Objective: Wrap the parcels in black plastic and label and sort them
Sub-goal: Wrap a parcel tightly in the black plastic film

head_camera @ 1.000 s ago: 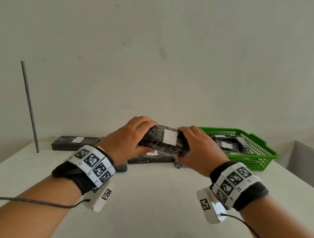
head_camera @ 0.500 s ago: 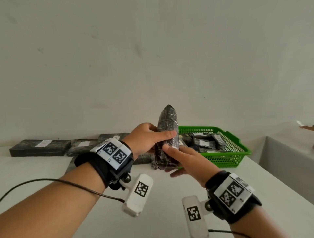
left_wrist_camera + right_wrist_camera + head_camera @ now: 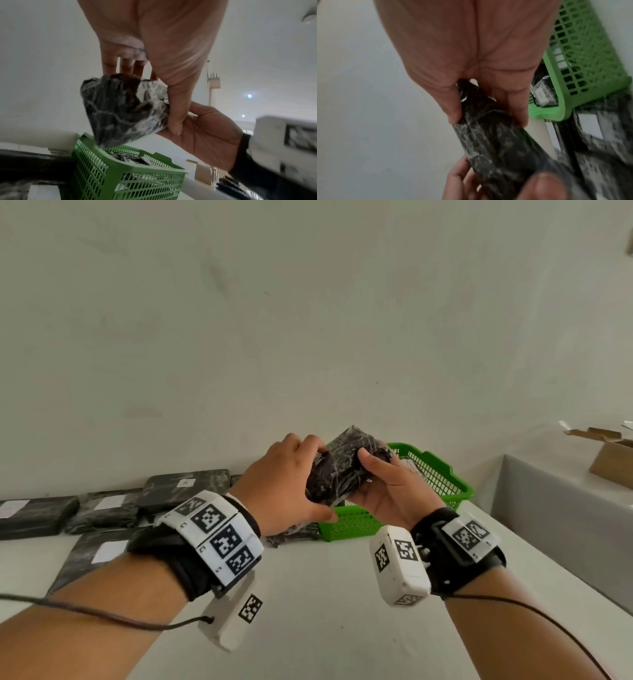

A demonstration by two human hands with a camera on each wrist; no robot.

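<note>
A small parcel wrapped in crinkled black plastic (image 3: 339,470) is held in the air above the near end of the green basket (image 3: 442,474). My left hand (image 3: 291,484) grips its left side, fingers over the top and thumb below. My right hand (image 3: 387,477) cups it from the right with the thumb on its face. In the left wrist view the parcel (image 3: 123,109) hangs over the basket (image 3: 123,174), pinched by my left hand (image 3: 161,94). In the right wrist view my right hand (image 3: 488,119) pinches the parcel (image 3: 496,146). No label shows on it.
Several black-wrapped parcels with white labels (image 3: 102,508) lie along the wall on the white table (image 3: 325,611), left of the basket. More wrapped parcels lie inside the basket (image 3: 130,158). A lower grey surface with a cardboard box (image 3: 609,460) stands to the right.
The parcel went from level, to upright, to tilted. Its white label has turned out of sight. My view has swung right, and both hands have shifted their hold.
</note>
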